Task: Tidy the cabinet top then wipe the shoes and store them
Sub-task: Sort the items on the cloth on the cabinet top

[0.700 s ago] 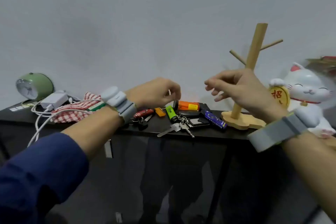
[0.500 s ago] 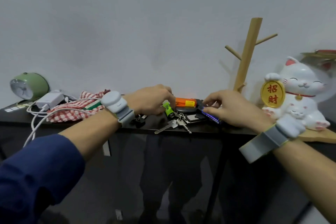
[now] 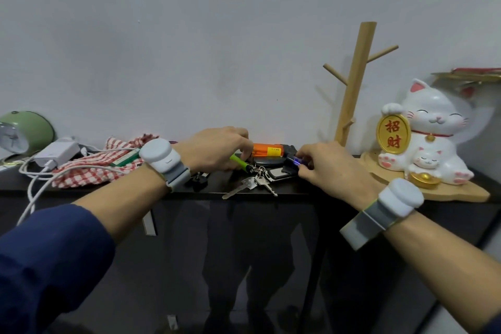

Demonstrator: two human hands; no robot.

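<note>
A black cabinet top (image 3: 292, 189) carries a small heap of things in the middle: an orange lighter (image 3: 267, 150), a green lighter (image 3: 240, 162), a blue lighter (image 3: 296, 162), a bunch of keys (image 3: 253, 183) with a fob (image 3: 276, 173). My left hand (image 3: 214, 148) has its fingers curled over the heap and pinches the green lighter. My right hand (image 3: 326, 168) pinches the blue lighter from the right. No shoes are in view.
A wooden peg stand (image 3: 352, 89) and a white lucky cat (image 3: 425, 138) sit on a wooden board (image 3: 461, 192) at right. At left lie a red checked cloth (image 3: 89, 168), a white charger (image 3: 57, 153) with cables, and a green clock (image 3: 25, 133).
Both hands have come down from above the cabinet onto the heap. The left took the green lighter and the right took the blue one.
</note>
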